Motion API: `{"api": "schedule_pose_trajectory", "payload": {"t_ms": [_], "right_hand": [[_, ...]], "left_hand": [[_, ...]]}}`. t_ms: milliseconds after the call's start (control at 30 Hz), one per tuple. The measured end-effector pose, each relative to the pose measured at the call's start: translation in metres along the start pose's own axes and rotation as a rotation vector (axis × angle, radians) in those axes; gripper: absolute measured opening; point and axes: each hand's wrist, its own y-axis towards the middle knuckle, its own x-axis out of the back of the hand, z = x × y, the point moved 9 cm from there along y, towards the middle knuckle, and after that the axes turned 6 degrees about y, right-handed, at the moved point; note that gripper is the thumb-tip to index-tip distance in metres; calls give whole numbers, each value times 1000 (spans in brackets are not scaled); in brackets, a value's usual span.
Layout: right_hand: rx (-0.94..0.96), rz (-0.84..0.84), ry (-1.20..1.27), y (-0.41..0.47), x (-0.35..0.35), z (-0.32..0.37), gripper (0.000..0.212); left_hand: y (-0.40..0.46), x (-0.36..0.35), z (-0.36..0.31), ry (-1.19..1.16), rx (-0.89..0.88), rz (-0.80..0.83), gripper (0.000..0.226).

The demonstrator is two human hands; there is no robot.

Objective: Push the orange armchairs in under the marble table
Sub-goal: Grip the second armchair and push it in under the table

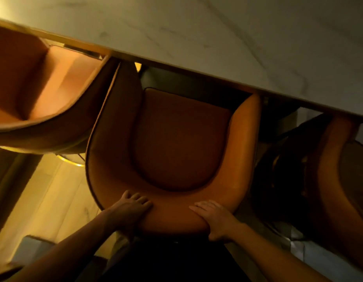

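While both hands rest on its curved back, the middle armchair stands with its front edge at the rim of the marble surface, seat mostly exposed. Three orange armchairs are counted: a left armchair and a right armchair flank it. Left hand and right hand each grip the backrest, fingers over the top, thumbs behind.

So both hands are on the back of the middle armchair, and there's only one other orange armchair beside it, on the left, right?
Not quite. The head view shows both the left hand and right hand on the back of the middle armchair, but there are two other orange armchairs: the left armchair and the right armchair.
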Motion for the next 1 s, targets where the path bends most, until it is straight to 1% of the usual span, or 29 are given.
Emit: {"api": "schedule_pose_trajectory", "payload": {"t_ms": [67, 133, 200, 300, 367, 600, 800, 900, 1000], "right_hand": [[17, -7, -32, -11, 4, -18, 102], [7, 6, -73, -20, 8, -39, 100], [-14, 26, -111, -24, 13, -58, 100], [-76, 45, -159, -23, 20, -82, 101], [-106, 44, -177, -22, 19, -87, 101], [-162, 20, -210, -16, 13, -92, 106], [-200, -49, -239, -16, 15, -96, 103], [-234, -19, -266, -17, 10, -100, 103], [-200, -21, -293, -11, 12, -101, 103]], "left_hand": [[-3, 4, -14, -38, 78, -15, 110], [-1, 11, -37, -96, 119, -71, 103], [8, 20, -64, -164, 174, -124, 102], [23, 33, -94, -178, 278, -185, 99], [26, 38, -97, -158, 314, -231, 94], [24, 40, -94, -173, 307, -354, 86], [22, 36, -95, -171, 348, -379, 92], [17, 36, -99, -179, 387, -381, 92], [19, 38, -110, -190, 439, -384, 94]]}}
